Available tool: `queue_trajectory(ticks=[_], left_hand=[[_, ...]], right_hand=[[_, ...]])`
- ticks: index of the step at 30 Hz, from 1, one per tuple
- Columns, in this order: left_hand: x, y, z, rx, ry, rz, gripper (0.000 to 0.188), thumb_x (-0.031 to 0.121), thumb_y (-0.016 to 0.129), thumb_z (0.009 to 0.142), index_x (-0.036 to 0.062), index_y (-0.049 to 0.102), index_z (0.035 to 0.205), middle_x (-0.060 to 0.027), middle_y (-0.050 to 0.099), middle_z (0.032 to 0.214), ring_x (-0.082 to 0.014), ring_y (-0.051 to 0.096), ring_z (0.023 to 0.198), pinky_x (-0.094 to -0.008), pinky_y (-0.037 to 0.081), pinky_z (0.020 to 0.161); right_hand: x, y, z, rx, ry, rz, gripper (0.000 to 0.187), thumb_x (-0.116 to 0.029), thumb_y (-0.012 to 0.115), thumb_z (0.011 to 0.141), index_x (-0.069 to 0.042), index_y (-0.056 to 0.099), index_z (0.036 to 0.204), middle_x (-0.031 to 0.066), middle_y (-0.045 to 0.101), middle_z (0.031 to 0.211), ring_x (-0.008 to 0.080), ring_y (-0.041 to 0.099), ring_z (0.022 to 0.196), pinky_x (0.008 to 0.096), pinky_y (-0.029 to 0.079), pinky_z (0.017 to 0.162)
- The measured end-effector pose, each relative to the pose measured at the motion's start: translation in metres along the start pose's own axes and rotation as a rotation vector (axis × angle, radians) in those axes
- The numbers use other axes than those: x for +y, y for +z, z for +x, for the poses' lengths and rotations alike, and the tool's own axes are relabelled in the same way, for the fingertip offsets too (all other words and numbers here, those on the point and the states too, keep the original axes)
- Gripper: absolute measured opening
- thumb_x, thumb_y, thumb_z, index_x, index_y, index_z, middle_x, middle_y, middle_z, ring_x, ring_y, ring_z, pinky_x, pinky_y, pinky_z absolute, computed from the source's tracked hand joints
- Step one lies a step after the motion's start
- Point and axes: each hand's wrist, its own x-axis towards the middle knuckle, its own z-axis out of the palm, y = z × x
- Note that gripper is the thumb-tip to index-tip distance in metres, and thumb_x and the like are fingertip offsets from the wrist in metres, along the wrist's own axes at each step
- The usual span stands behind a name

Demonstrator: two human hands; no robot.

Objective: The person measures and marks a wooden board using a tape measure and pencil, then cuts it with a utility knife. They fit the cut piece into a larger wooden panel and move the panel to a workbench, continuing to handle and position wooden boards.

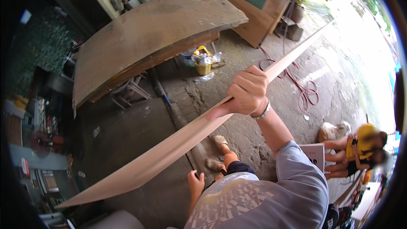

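A long, thin, pale wooden board [169, 146] runs on a slant across the view, from the lower left to the far upper right. My right hand [250, 89] grips it near its middle, the fingers wrapped over its upper edge and the thumb lying along its near face. A bracelet circles that wrist. Low beside my body, my left hand [196, 185] is apart from the board. Its fingers are curled round a small dark object, too little seen to name.
A large wooden tabletop [157, 25] rests on trestles at the far left. A yellow bucket [203, 61] of odds and ends stands by it. Red hose [306, 93] lies coiled on the concrete. Two people [360, 148] sit at the right, near a white box [313, 154]. Wooden panels [250, 21] lean behind.
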Motion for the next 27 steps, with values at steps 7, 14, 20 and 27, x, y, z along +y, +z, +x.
queue_trajectory(ticks=[7,14,20,27], left_hand=[[0.052,0.068,0.074,0.081,-0.458,-0.226,0.138,0.062,0.076,0.067,-0.0054,-0.015,0.145,-0.0366,-0.012,0.15,-0.047,-0.009,0.142,-0.0558,0.011,0.113],[0.095,0.059,0.12,0.619,0.038,-0.034,0.156,0.075,0.073,0.057,-0.0092,-0.032,0.135,-0.0382,-0.027,0.144,-0.0547,-0.02,0.136,-0.0718,0.001,0.104],[0.186,-0.007,0.156,1.041,0.404,0.029,0.162,0.068,0.08,0.054,-0.0152,-0.042,0.121,-0.037,-0.049,0.127,-0.0486,-0.039,0.127,-0.0621,-0.013,0.107],[0.243,-0.118,0.199,1.006,0.431,-0.295,0.14,0.054,0.081,0.064,-0.0277,-0.012,0.13,-0.0469,-0.004,0.141,-0.044,0.029,0.127,-0.0491,0.032,0.104]], right_hand=[[-0.033,-0.024,0.059,0.027,-0.097,-0.015,0.069,-0.068,0.076,0.049,-0.014,0.034,0.05,-0.0044,0.029,0.048,0.0126,0.033,0.042,0.0276,0.022,0.046],[-0.086,-0.105,0.177,0.168,-0.367,-0.138,0.063,-0.063,0.077,0.056,-0.013,0.038,0.05,-0.0042,0.029,0.049,0.0123,0.028,0.043,0.0279,0.023,0.044],[-0.153,-0.219,0.252,0.031,-0.11,-0.271,0.051,-0.051,0.08,0.059,-0.012,0.047,0.052,-0.0017,0.037,0.051,0.0145,0.035,0.045,0.0288,0.027,0.045],[-0.166,-0.27,0.281,0.001,-0.113,-0.483,0.05,-0.05,0.079,0.059,-0.012,0.047,0.052,-0.0015,0.038,0.051,0.0148,0.036,0.046,0.0293,0.027,0.045]])
